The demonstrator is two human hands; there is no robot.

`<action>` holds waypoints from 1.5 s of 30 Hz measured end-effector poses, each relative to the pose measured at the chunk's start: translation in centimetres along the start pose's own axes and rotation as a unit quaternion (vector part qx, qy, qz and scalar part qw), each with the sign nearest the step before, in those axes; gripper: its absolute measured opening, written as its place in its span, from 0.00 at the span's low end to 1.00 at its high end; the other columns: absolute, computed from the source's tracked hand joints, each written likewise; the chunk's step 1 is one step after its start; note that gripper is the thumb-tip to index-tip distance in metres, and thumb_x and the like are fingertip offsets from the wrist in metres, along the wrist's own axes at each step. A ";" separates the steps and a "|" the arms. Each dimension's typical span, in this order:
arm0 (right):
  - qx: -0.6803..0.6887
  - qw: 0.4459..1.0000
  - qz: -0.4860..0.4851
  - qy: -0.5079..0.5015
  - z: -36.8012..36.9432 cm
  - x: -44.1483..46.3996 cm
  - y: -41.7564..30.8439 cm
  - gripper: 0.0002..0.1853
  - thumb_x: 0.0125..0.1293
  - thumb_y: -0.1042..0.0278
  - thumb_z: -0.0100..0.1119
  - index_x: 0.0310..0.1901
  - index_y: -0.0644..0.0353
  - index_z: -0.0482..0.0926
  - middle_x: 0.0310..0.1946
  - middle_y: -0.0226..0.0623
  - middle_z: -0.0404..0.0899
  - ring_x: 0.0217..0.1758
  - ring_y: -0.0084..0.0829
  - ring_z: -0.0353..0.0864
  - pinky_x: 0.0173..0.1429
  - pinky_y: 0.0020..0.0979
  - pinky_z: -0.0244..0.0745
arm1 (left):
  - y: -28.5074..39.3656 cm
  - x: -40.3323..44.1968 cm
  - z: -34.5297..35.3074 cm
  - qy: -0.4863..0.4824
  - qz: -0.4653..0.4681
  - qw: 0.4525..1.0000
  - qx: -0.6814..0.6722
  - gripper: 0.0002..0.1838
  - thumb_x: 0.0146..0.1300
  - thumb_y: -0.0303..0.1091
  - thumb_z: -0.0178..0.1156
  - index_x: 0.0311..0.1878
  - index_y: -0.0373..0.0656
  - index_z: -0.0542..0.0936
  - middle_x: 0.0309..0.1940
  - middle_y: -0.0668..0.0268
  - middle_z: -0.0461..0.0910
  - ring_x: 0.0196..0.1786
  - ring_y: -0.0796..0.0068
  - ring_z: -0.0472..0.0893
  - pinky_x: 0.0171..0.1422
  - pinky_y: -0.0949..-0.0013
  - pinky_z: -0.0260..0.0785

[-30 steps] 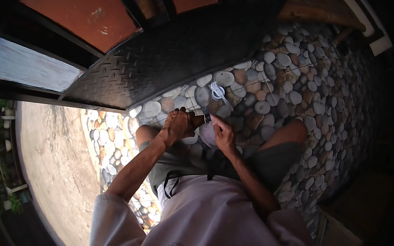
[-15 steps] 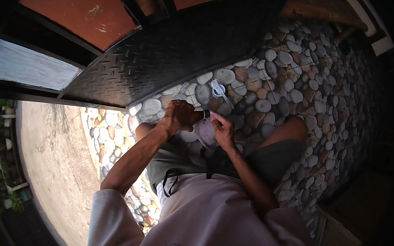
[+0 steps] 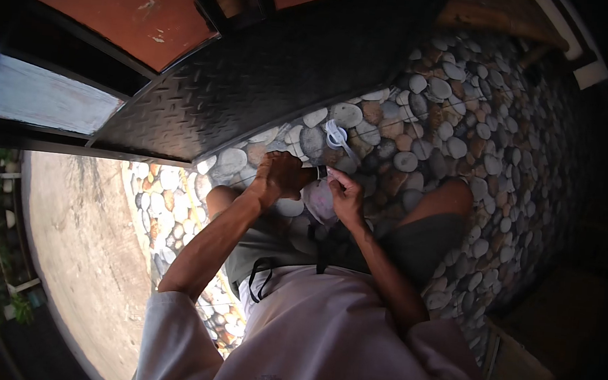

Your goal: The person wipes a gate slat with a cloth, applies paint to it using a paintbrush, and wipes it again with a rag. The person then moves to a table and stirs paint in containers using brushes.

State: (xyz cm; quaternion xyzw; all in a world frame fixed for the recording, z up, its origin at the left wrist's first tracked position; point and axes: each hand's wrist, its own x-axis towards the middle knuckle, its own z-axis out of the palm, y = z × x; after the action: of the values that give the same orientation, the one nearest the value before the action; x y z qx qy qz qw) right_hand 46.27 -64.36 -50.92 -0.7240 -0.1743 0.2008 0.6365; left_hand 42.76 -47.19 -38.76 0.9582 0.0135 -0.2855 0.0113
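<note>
My left hand [image 3: 278, 176] is wrapped round a dark, bottle-like object [image 3: 311, 175], whose narrow end points right. At that end, my right hand [image 3: 346, 195] pinches something pale and small, perhaps the edge of a thin bag. Below the dark object hangs a translucent, pinkish plastic bag [image 3: 319, 203], between the two hands. What the bag contains cannot be made out. A white looped strap or cord [image 3: 336, 135] lies on the pebble-patterned floor just beyond my hands.
Pebble-patterned floor [image 3: 457, 148] surrounds my bent legs. A black diamond-plate metal panel [image 3: 204, 103] stands ahead on the left, below orange panels [image 3: 129, 8]. Wooden furniture [image 3: 503, 23] is at the upper right, and a box-like object [image 3: 518, 368] at the lower right.
My left hand has turned and closed more fully round the dark object. The bag has swung slightly, and my right hand has shifted a little at the narrow end.
</note>
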 end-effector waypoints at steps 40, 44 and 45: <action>-0.107 0.948 -0.300 0.013 0.7 6.0 -25.2 0.09 0.59 0.79 0.60 0.41 0.68 0.80 0.32 0.37 0.81 0.33 0.24 0.79 0.38 0.23 0.73 | 1.4 1.7 19.4 0.340 -0.361 0.711 -0.497 0.46 0.46 0.27 0.66 0.69 0.41 0.54 0.65 0.44 0.55 0.63 0.42 0.64 0.65 0.57 0.62; -0.192 0.821 -0.535 0.059 3.7 9.9 -30.2 0.11 0.55 0.80 0.60 0.42 0.65 0.79 0.32 0.39 0.79 0.34 0.36 0.79 0.41 0.34 0.72 | -1.2 -3.5 17.4 0.441 -0.332 0.644 -0.529 0.45 0.46 0.27 0.63 0.69 0.38 0.52 0.61 0.44 0.58 0.58 0.44 0.68 0.62 0.56 0.65; -0.200 0.796 -0.566 0.074 4.6 10.5 -31.4 0.11 0.54 0.80 0.61 0.41 0.64 0.79 0.31 0.37 0.78 0.34 0.34 0.78 0.41 0.33 0.70 | -1.9 -5.2 16.9 0.491 -0.303 0.590 -0.565 0.45 0.47 0.28 0.63 0.69 0.38 0.52 0.60 0.45 0.59 0.58 0.47 0.69 0.60 0.56 0.65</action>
State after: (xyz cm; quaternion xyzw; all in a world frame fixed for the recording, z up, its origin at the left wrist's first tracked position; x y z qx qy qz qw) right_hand 53.04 -51.05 -21.04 -0.6202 -0.5414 -0.2888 0.4887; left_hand 29.14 -45.91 -50.09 0.6948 0.4654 0.3066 0.4546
